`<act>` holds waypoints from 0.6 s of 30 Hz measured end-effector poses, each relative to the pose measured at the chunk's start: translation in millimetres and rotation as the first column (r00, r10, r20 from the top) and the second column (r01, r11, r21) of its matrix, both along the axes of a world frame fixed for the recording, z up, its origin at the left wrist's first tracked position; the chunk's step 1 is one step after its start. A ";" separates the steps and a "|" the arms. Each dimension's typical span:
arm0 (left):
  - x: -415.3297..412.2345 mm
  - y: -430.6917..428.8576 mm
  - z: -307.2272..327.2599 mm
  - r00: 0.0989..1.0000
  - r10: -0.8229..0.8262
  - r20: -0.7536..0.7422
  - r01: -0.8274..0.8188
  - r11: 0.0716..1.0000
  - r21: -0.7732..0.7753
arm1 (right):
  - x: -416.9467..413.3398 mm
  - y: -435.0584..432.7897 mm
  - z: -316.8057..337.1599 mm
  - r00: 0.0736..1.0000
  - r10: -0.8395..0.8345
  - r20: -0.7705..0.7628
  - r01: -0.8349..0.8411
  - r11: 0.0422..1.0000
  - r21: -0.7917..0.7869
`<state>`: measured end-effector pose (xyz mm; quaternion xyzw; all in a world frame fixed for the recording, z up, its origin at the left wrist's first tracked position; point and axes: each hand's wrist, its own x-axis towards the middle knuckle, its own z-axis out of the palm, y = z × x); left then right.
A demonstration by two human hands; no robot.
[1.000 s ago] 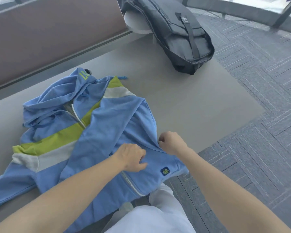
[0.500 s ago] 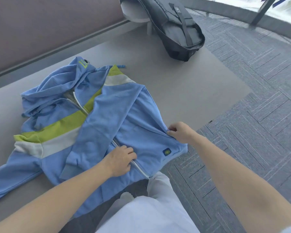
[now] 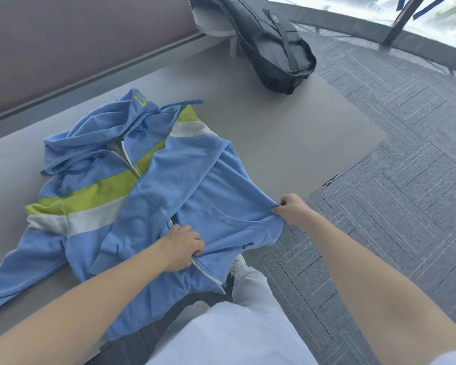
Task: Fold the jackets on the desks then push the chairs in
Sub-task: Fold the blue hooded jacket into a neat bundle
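Both hands have drawn apart since a second ago: the right hand (image 3: pixel 291 209) has slid out to the side edge of the blue jacket (image 3: pixel 195 185), and the left hand (image 3: pixel 184 246) has dropped down the zip toward the hem. The right fingers (image 3: pixel 276 209) pinch a tuck of cloth there; the left ones curl round the front panel beside the zip. The jacket lies spread on the surface (image 3: pixel 274 143), hem hanging over the near edge, one sleeve seemingly laid across the chest, the other out to the left. Folding looks barely begun, and the chairs remain to be done.
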<state>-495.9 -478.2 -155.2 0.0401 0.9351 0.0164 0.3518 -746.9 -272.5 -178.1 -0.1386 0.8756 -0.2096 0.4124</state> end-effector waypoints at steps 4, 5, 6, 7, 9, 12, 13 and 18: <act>-12.6 2.0 7.9 0.994 0.007 0.111 -0.009 1.000 0.012 | -2.3 -10.9 14.3 0.995 0.057 0.083 -0.058 0.998 0.017; -15.8 0.3 8.9 0.987 0.076 0.144 -0.085 0.995 0.053 | -5.7 -16.7 18.2 0.991 0.008 0.134 -0.006 1.000 -0.021; -20.1 -1.5 11.3 0.978 0.153 0.141 -0.167 0.981 0.093 | -9.5 -24.6 21.5 0.984 -0.057 0.168 0.068 0.996 -0.059; -26.0 -4.0 13.1 0.972 0.211 0.103 -0.221 0.970 0.103 | -13.7 -34.1 22.3 0.983 -0.108 0.152 0.122 0.989 -0.089; -37.8 -9.5 15.3 0.965 0.258 -0.055 -0.254 0.965 0.070 | -18.4 -53.6 20.2 0.998 -0.063 0.023 0.064 0.995 -0.070; -42.5 -21.7 5.8 0.917 0.394 -0.058 -0.390 0.918 0.078 | -15.7 -74.1 18.1 0.995 0.038 0.093 -0.037 0.999 -0.008; -40.4 -25.5 0.7 0.896 0.443 -0.019 -0.440 0.894 0.090 | -16.0 -77.4 16.8 0.989 0.041 0.144 -0.041 0.999 -0.005; -31.4 -34.2 -13.5 0.774 0.630 -0.062 -0.614 0.770 0.174 | -33.8 -77.2 7.8 0.977 -0.034 0.211 0.042 0.999 -0.032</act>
